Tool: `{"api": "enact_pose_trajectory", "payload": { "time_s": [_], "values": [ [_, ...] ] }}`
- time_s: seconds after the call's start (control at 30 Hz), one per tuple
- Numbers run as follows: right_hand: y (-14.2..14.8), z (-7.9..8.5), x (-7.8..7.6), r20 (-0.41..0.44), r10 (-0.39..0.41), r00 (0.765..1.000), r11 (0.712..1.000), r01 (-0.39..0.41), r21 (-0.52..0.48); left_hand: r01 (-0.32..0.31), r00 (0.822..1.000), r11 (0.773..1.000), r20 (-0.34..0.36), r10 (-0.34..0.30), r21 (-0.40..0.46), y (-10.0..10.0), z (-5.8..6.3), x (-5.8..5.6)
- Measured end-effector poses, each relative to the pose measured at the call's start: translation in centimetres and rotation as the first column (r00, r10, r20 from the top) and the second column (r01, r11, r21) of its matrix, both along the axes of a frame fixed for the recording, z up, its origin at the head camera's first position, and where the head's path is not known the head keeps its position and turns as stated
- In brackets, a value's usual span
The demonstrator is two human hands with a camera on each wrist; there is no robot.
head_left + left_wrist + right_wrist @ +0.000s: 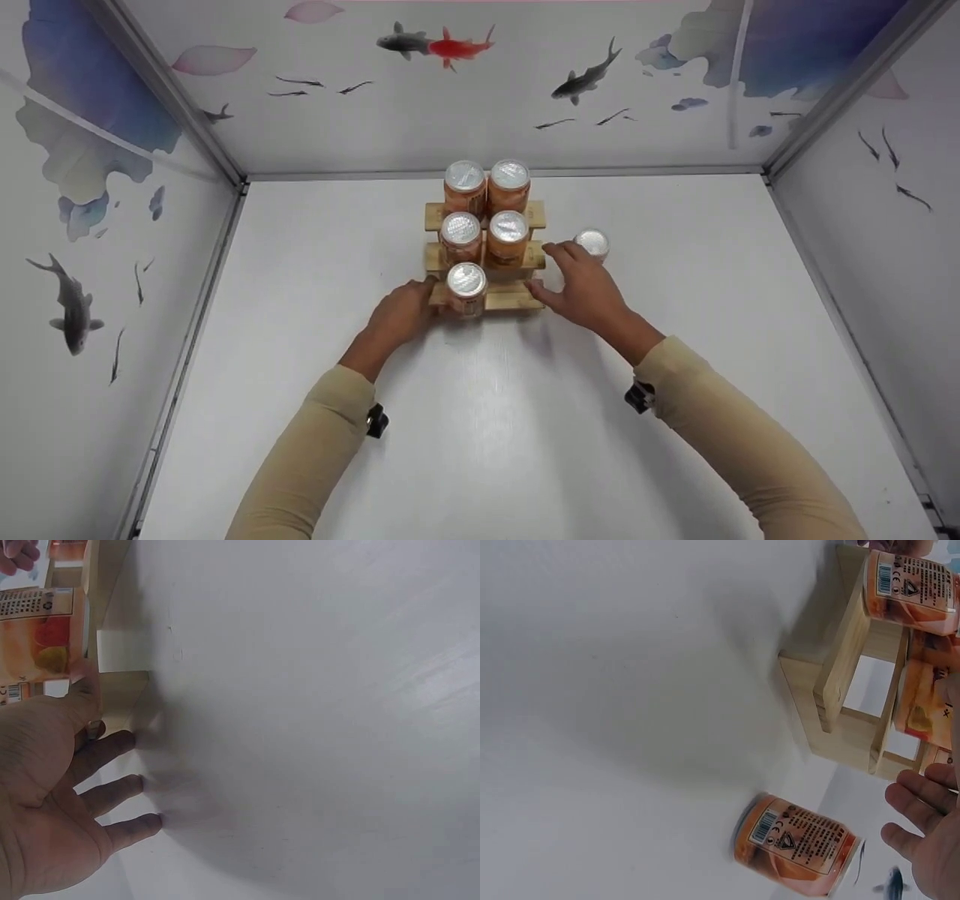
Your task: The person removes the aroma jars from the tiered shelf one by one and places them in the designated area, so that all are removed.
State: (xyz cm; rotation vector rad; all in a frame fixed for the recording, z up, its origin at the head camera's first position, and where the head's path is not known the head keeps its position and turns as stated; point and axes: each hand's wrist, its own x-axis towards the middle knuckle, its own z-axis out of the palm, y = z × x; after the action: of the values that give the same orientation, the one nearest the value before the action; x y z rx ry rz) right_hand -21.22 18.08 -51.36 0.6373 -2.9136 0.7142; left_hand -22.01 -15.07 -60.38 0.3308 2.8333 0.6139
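A three-step wooden rack (pixel 514 300) stands on the table with cans on its steps. My left hand (pixel 401 311) holds the left end of the lowest step, thumb on top and index finger beneath, its other fingers spread out in the left wrist view. A single orange can (pixel 466 283) stands upright on that step's left half. My right hand (pixel 589 292) hovers beside the rack's right end with loose, extended fingers and nothing in them. Just behind it a loose orange can (pixel 795 846) stands on the table, partly hidden by the hand in the head view.
Two cans stand on the middle step, a left one (pixel 460 236) and a right one (pixel 508 234). Two more, a left can (pixel 465 184) and a right can (pixel 510 184), fill the top step. Printed panels (pixel 495 97) enclose the white table (pixel 480 427) behind and at both sides.
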Motion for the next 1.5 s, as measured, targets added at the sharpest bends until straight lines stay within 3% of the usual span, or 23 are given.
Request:
{"api": "enact_pose_trajectory", "payload": {
  "time_s": [0.13,0.3,0.53,0.57,0.7,0.77,0.8,1.07,1.1,1.3,1.33,1.5],
  "values": [
    [-0.9,-0.3,0.5,0.007,0.031,0.999,0.999,-0.031,-0.007,-0.021,0.998,1.000,0.059,0.021,0.004,0.6,3.0,1.3],
    [-1.8,-0.7,1.0,0.002,0.063,0.998,0.998,-0.063,0.001,-0.029,0.997,1.000,0.072,0.029,-0.001,1.0,3.9,2.0],
    [-3.4,-1.1,1.5,0.013,0.125,0.992,0.992,-0.125,-0.006,-0.028,0.998,0.999,0.060,0.027,0.016,1.0,3.8,1.8],
    [-3.6,-1.1,1.6,0.023,0.136,0.990,0.991,-0.136,-0.005,-0.017,0.999,0.999,0.042,0.016,0.029,0.5,2.6,1.4],
    [-4.5,-1.0,1.7,0.057,0.169,0.984,0.986,-0.169,-0.003,0.000,1.000,1.000,0.012,0.000,0.021,0.4,2.1,1.2],
    [-5.0,-0.9,1.7,0.069,0.174,0.982,0.985,-0.174,-0.002,0.005,1.000,1.000,0.005,-0.005,0.020,0.3,2.1,1.2],
    [-5.2,-0.8,1.7,0.075,0.173,0.982,0.985,-0.173,-0.003,-0.003,1.000,1.000,0.018,0.002,0.011,0.7,3.3,1.6],
    [-6.6,-0.5,1.4,0.039,0.165,0.985,0.986,-0.166,0.005,-0.014,0.999,0.999,0.041,0.013,0.034,0.9,3.9,1.9],
    [-6.8,-0.5,1.4,0.032,0.167,0.985,0.986,-0.167,0.001,-0.008,1.000,1.000,0.024,0.007,0.024,0.8,3.4,1.7],
    [-7.7,-0.4,1.2,0.008,0.161,0.987,0.986,-0.160,-0.039,0.005,1.000,1.000,0.017,-0.005,0.013,0.7,3.3,1.6],
    [-7.8,-0.5,1.2,0.006,0.159,0.987,0.986,-0.159,-0.047,0.010,1.000,0.999,0.016,-0.011,0.032,0.5,2.7,1.5],
    [-8.3,-0.6,1.1,-0.001,0.160,0.987,0.984,-0.160,-0.079,0.010,1.000,0.999,0.002,-0.010,0.032,0.4,2.7,1.5]
  ]
}}
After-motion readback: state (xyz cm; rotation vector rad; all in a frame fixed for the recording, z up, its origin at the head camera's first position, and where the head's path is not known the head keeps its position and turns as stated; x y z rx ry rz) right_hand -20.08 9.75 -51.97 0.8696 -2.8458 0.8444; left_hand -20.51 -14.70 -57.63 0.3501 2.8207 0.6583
